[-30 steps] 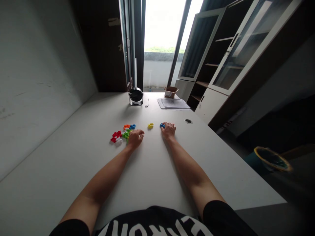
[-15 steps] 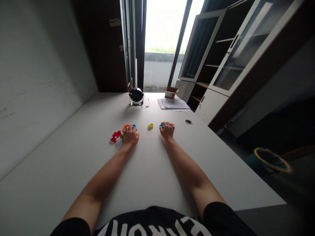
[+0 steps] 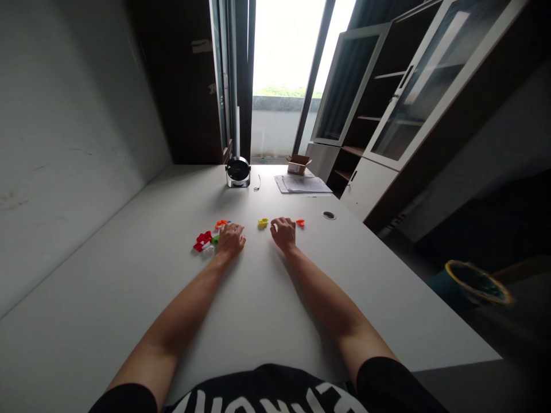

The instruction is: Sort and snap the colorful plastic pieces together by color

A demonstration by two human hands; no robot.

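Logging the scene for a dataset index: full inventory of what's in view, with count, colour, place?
Red pieces: at least two, left cluster
White pieces: count unclear, below red
Green piece: at least one, partly hidden by left hand
Orange pieces: count unclear, cluster's far side; one more right of right hand
Blue piece: one visible, beyond left hand
Yellow piece: one, between hands
Round device: one, black and silver, far end
Cord: one, dark, beside device
Papers: several, white, far right
Box: one, brown, open, behind papers
Table: one, white, centre
Cabinet: one, white and brown, right
Window: one, bright, behind
Bin: one, teal, yellowish rim, right
Left hand, right hand: two, bare, over table; grips unclear
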